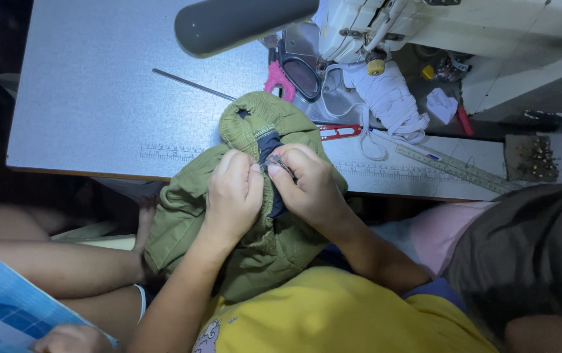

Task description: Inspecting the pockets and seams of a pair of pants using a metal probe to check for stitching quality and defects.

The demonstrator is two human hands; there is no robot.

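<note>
An olive green garment (255, 124) lies bunched from the table edge down onto my lap. My left hand (232, 196) grips a fold of it, fingers curled, thumb pressed at the seam. My right hand (310, 186) sits right beside it, knuckles nearly touching, and pinches a thin grey tool (281, 163) against a strip of dark blue fabric (269, 147) set into the garment. The tool's tip is hidden by my fingers.
A grey table (91, 98) holds a white sewing machine (386, 26), a white elastic roll (389, 98), a red clipper (340, 132), a ruler (451, 167), a metal rod (193, 85) and a pink handle (278, 78). A lamp head (242, 23) overhangs. Another person's hand (71, 338) holds a blue checked sheet (6, 301).
</note>
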